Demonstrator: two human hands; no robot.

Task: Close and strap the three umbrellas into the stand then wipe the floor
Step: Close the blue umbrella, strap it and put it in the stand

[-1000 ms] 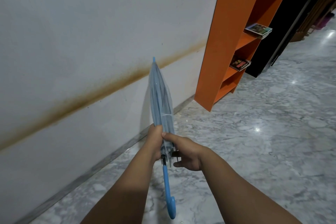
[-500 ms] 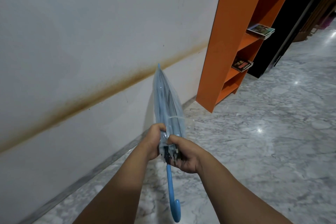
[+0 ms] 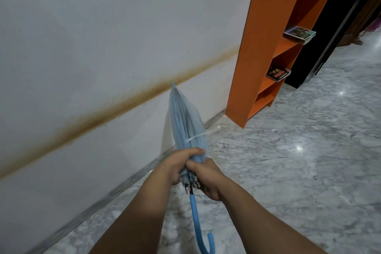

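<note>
The person stands close to the wall, both forearms stretched out in front, working on a pale blue umbrella (image 3: 186, 128) that is folded shut and pointing up and away toward the white wall (image 3: 103, 37). The left hand (image 3: 178, 166) has its fingers (image 3: 195, 151) curled over the gathered canopy from the left, wrapped tight around the bunched fabric. The right hand (image 3: 206, 179) grips the same bunch just below and to the right of those fingers, its thumb laid across the cloth so that the two hands touch each other. Just under the fingers the rib tips (image 3: 190, 184) poke out in a small cluster, and beneath them the light blue handle (image 3: 199, 225) runs down toward the person and ends in a hook.

Above the left fingers a thin translucent strap (image 3: 199, 135) sticks out loose to the right of the canopy, not wrapped around it. The umbrella's tip (image 3: 173, 84) sits in front of a brown stain band (image 3: 107, 113) that runs along the wall.

Beyond the fingers, to the right, an orange bookshelf (image 3: 266, 43) stands against the wall with a few books (image 3: 300, 34) lying flat on its shelves, and a black cabinet (image 3: 329, 27) stands just past it. The grey marble floor (image 3: 288, 150) spreads out under everything, with bright glints on it.
</note>
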